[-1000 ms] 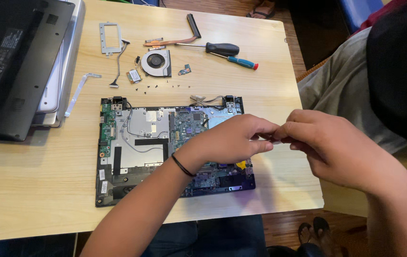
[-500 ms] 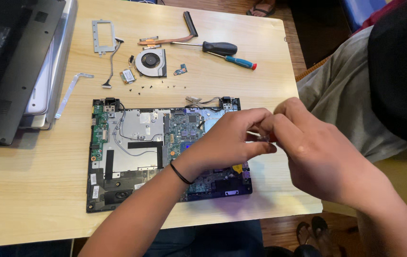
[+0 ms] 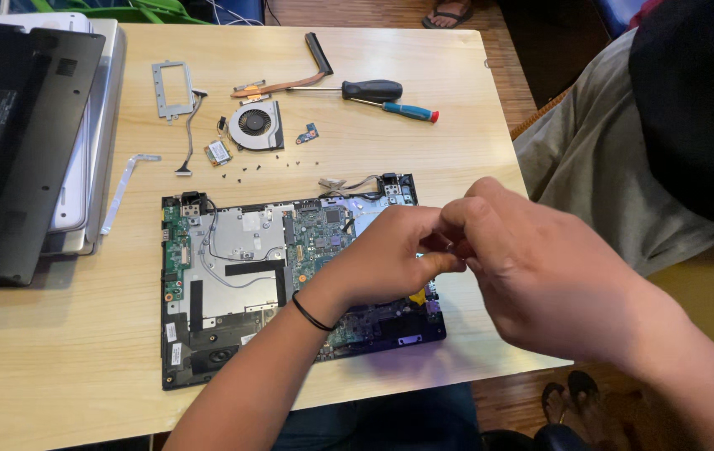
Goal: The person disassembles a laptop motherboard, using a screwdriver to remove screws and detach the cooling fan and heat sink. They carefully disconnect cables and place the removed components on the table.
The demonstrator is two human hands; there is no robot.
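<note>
Hands: my left hand (image 3: 390, 259) and right hand (image 3: 524, 267) pinch fingertips together on something tiny, hidden | where: above right edge of opened laptop chassis (image 3: 232, 284) | tip: I keep low over board so nothing drops among loose screws (image 3: 269, 167)

Open: bare worktop (image 3: 56, 351) left front of the opened laptop base (image 3: 232, 284).
Blocked behind: fan (image 3: 254, 125), screws (image 3: 269, 169), screwdrivers (image 3: 374, 90).
Blocked left: stacked laptops (image 3: 23, 142).
Right: seated person's leg (image 3: 607, 167) beside the edge.
</note>
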